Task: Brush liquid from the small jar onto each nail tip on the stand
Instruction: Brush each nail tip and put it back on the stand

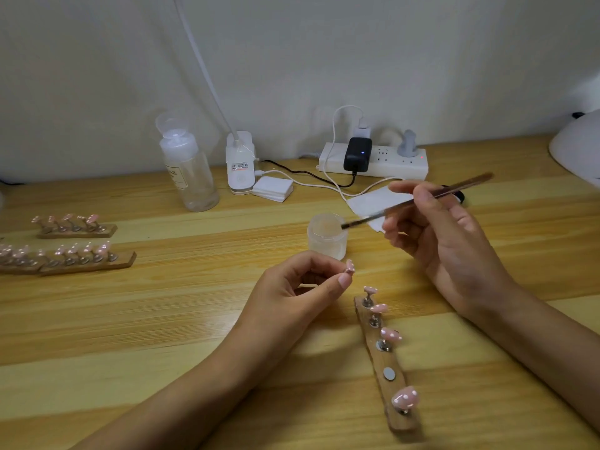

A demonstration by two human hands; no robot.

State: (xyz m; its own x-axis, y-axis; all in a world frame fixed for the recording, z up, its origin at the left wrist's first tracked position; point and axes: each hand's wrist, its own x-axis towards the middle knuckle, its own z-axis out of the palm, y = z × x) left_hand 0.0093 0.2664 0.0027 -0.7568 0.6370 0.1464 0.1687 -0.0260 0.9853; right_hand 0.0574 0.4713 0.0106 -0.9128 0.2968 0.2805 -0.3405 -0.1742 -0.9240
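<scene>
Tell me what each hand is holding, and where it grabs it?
The left hand pinches a pink nail tip by its holder, at the fingertips. The right hand holds the brush around the middle of its handle.

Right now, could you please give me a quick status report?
Left hand pinching one nail tip. Right hand holding brush over jar. Four tips on stand. Nothing blocking.

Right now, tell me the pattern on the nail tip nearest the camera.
Pink with white dots, on the nail tip; the head view shows it.
</scene>
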